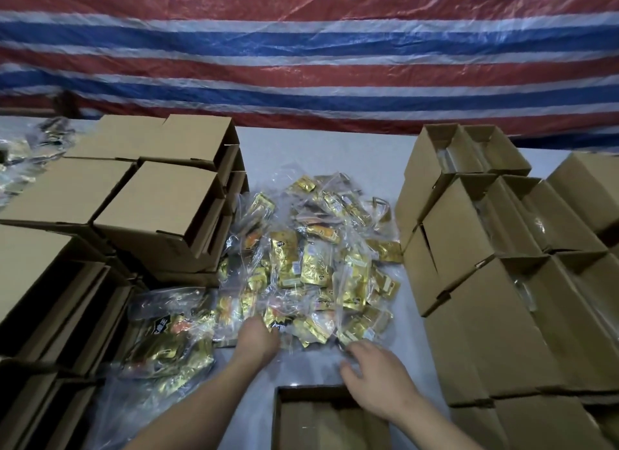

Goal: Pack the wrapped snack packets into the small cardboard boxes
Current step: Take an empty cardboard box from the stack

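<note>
A heap of clear-wrapped gold snack packets (311, 258) lies in the middle of the table. My left hand (259, 337) reaches into the heap's near edge, with its fingers curled down among the wrappers; what they hold is hidden. My right hand (371, 372) hovers with fingers spread just before the heap, fingertips touching a clear wrapper. An open small cardboard box (331, 416) sits at the near edge, directly under my right wrist, and looks empty inside.
Stacks of closed cardboard boxes (160, 208) stand on the left. Rows of open cardboard boxes (495, 248) with clear plastic inside stand on the right. A larger bag of gold packets (167, 342) lies at the near left. A striped tarp (308, 47) hangs behind the table.
</note>
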Motion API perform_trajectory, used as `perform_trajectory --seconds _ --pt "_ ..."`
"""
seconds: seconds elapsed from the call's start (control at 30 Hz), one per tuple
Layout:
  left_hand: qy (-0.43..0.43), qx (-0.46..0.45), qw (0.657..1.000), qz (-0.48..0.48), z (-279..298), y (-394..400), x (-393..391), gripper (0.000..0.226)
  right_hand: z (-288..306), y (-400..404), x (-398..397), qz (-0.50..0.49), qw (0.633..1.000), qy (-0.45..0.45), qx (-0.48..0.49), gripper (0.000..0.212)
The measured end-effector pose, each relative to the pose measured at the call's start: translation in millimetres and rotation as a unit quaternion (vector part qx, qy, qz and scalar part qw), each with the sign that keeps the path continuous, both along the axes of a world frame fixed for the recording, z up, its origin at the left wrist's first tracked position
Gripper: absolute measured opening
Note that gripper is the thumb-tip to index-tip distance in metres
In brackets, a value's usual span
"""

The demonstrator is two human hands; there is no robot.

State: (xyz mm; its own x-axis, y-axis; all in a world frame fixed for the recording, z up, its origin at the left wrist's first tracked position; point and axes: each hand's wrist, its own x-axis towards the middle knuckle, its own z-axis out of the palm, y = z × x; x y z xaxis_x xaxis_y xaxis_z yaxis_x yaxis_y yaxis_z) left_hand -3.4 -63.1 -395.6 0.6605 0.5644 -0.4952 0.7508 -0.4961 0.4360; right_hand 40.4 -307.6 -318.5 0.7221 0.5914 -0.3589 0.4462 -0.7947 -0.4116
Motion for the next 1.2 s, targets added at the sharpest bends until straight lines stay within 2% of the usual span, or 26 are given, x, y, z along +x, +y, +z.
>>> perform_trajectory --seconds 0.13,0.2,0.27,0.4,0.53,0.7,0.9,0.97,1.03,1.07,1.13,1.2 --pt "0.090 0.038 0.995 -0.002 -23.5 -7.8 22.4 0.079 0.2 18.7 13.0 -0.013 0.999 0.021 0.026 0.037" --pt "0.114 0.021 0.992 0.044 -30.3 -13.9 31.1 0.092 1.6 25.2 18.8 -0.024 0.999 0.029 0.035 0.035" --pt "0.101 -0.021 0.990 0.098 -36.5 -17.9 37.5 0.098 2.2 28.7 24.1 -0.038 0.998 0.035 0.045 0.035" --pt "0.064 -0.072 0.981 0.169 -46.6 -17.7 39.3 0.086 1.2 28.9 30.5 -0.057 0.995 0.052 0.057 0.034" --pt "0.038 -0.148 0.977 0.147 -40.9 -8.9 27.6 0.056 0.7 30.1 38.6 -0.077 0.993 0.063 0.055 0.032" --pt "-0.105 -0.261 0.938 0.203 -15.2 -3.6 -6.2 0.032 4.1 42.4 45.2 -0.109 0.985 0.094 0.096 0.026" --pt "-0.165 -0.338 0.900 0.222 31.6 9.7 -47.5 0.034 17.8 69.2 35.7 -0.126 0.971 0.134 0.152 0.028" --pt "-0.204 -0.349 0.886 0.226 54.7 13.8 -54.5 0.028 22.3 77.3 29.2 -0.132 0.966 0.153 0.162 0.024" --pt "-0.244 -0.332 0.887 0.208 83.3 12.5 -57.1 0.021 29.1 87.2 23.2 -0.158 0.947 0.205 0.188 0.017" --pt "-0.261 -0.319 0.890 0.195 97.8 9.4 -56.5 0.020 34.8 92.8 21.3 -0.176 0.934 0.236 0.202 0.022" --pt "-0.297 -0.305 0.891 0.156 125.3 -1.7 -51.6 0.020 50.9 105.2 18.1 -0.213 0.899 0.299 0.240 0.052" --pt "-0.333 -0.301 0.887 0.109 150.8 -18.6 -43.5 0.019 70.8 114.7 17.0 -0.247 0.835 0.385 0.305 0.074"
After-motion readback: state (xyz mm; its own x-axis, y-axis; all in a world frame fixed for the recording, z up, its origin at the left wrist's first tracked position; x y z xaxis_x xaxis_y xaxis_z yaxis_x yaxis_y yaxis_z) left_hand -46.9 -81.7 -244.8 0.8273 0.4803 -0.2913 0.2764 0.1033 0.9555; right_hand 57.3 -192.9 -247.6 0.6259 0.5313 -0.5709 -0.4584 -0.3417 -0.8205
